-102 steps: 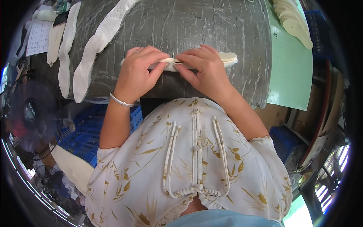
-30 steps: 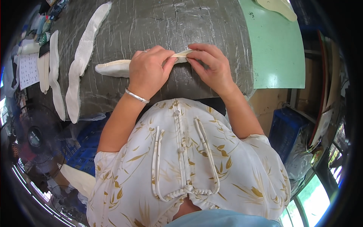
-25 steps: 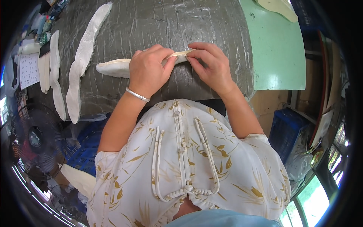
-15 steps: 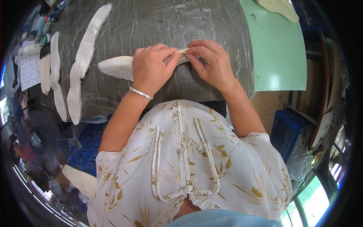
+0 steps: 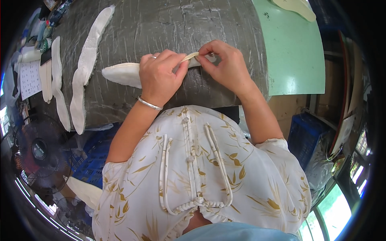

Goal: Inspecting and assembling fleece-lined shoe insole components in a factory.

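My left hand [image 5: 161, 75] and right hand [image 5: 226, 64] pinch a fuzzy white piece [image 5: 124, 74] near the front edge of the bench [image 5: 217, 22]. A long strip [image 5: 84, 66] lies toward the left edge.

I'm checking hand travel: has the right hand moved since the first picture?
Yes: the right hand has moved right, nearer the green sheet.
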`<state>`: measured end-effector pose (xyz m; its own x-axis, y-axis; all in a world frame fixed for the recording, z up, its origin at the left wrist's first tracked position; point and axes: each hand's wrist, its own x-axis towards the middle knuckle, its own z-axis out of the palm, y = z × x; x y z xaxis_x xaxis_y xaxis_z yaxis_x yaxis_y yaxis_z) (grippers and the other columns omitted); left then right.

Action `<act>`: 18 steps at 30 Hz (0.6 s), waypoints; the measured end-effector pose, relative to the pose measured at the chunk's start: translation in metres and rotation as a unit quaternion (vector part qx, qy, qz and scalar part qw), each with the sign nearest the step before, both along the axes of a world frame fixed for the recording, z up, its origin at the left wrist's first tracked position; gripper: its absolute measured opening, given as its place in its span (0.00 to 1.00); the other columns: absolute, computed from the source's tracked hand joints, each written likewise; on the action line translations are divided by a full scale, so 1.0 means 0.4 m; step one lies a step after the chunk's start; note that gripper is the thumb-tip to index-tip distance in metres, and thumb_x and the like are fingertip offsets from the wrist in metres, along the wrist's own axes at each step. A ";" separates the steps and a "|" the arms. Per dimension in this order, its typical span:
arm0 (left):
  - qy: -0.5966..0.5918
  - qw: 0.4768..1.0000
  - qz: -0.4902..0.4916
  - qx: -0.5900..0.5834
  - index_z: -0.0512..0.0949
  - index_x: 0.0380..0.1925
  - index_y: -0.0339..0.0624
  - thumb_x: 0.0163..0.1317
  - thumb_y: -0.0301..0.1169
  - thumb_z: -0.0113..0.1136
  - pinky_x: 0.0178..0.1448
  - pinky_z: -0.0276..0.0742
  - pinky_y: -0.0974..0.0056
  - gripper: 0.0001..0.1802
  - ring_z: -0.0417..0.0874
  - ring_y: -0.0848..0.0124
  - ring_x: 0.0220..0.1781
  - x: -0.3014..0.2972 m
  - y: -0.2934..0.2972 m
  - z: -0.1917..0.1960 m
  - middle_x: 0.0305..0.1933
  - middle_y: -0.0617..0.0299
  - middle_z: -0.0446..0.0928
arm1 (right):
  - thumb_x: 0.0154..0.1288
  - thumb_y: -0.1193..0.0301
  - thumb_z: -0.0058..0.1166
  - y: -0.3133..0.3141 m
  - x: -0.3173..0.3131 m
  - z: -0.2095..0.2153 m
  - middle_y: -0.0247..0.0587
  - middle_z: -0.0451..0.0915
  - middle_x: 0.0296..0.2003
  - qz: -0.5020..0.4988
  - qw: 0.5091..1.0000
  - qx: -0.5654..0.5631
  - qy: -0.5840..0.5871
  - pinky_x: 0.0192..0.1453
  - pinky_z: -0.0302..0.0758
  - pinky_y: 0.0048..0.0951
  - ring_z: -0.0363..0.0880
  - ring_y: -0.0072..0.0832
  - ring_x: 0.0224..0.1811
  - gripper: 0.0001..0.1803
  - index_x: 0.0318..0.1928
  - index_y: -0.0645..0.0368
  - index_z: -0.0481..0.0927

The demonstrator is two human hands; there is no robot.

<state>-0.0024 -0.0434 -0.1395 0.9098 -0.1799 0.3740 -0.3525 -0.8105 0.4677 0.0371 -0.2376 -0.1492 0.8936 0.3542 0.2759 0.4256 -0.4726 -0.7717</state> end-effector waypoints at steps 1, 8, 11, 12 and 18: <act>0.018 1.000 0.002 0.013 0.86 0.35 0.49 0.55 0.33 0.68 0.45 0.68 0.63 0.07 0.82 0.67 0.34 0.000 0.000 0.002 0.33 0.68 0.83 | 0.56 0.71 0.66 -0.002 0.001 0.001 0.39 0.83 0.32 0.004 1.000 0.012 0.016 0.39 0.80 0.34 0.84 0.38 0.36 0.07 0.35 0.57 0.82; 0.073 0.997 -0.012 0.009 0.86 0.40 0.47 0.58 0.35 0.67 0.43 0.70 0.62 0.10 0.83 0.64 0.35 0.007 -0.018 0.008 0.36 0.66 0.83 | 0.58 0.74 0.65 -0.034 -0.009 -0.005 0.41 0.84 0.37 0.046 0.998 0.049 -0.016 0.41 0.81 0.33 0.85 0.39 0.38 0.09 0.40 0.59 0.82; 0.063 0.998 -0.019 0.008 0.86 0.40 0.47 0.59 0.34 0.67 0.42 0.71 0.61 0.10 0.83 0.63 0.36 0.003 -0.022 0.008 0.37 0.65 0.83 | 0.58 0.76 0.65 -0.037 -0.014 -0.020 0.42 0.84 0.38 0.037 0.995 0.068 -0.056 0.41 0.82 0.33 0.85 0.39 0.38 0.09 0.40 0.59 0.83; 0.065 0.998 -0.022 0.006 0.86 0.40 0.47 0.60 0.34 0.66 0.43 0.71 0.61 0.10 0.83 0.63 0.36 0.003 -0.022 0.008 0.38 0.65 0.83 | 0.58 0.77 0.64 -0.037 -0.018 -0.023 0.41 0.84 0.39 0.035 0.995 0.055 -0.073 0.41 0.82 0.33 0.85 0.39 0.37 0.07 0.38 0.59 0.83; 0.073 0.997 -0.008 -0.011 0.86 0.37 0.49 0.59 0.34 0.66 0.41 0.70 0.60 0.08 0.83 0.64 0.34 0.009 -0.028 0.000 0.35 0.66 0.83 | 0.54 0.76 0.65 -0.029 -0.019 -0.035 0.36 0.84 0.39 0.028 0.989 0.005 -0.148 0.39 0.81 0.32 0.84 0.36 0.37 0.07 0.34 0.57 0.82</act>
<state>0.0011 -0.0546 -0.1395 0.9518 -0.1876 0.2427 -0.2923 -0.7943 0.5326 0.0294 -0.2493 -0.1634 0.7527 0.3964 0.5256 0.6582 -0.4355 -0.6141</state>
